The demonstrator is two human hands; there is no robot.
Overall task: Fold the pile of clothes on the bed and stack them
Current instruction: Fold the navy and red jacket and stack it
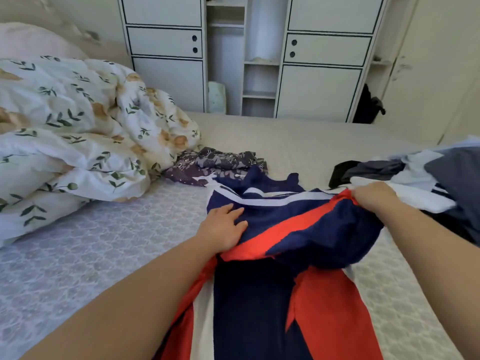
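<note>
A navy garment with red panels and white stripes (291, 229) lies spread across the bed (91, 245) in front of me, its lower part running toward the bottom edge of the view. My left hand (224, 228) rests flat on its left side, fingers straight. My right hand (374, 197) grips a bunched red and navy edge at the garment's right side. A pile of unfolded clothes in grey, white and black (426, 178) sits at the right. A purple patterned garment (215, 163) lies crumpled just beyond the navy one.
A floral duvet (78, 131) is heaped on the left half of the bed, with a pink pillow (31, 40) behind it. White wardrobe cabinets (259, 55) stand beyond the far side of the bed.
</note>
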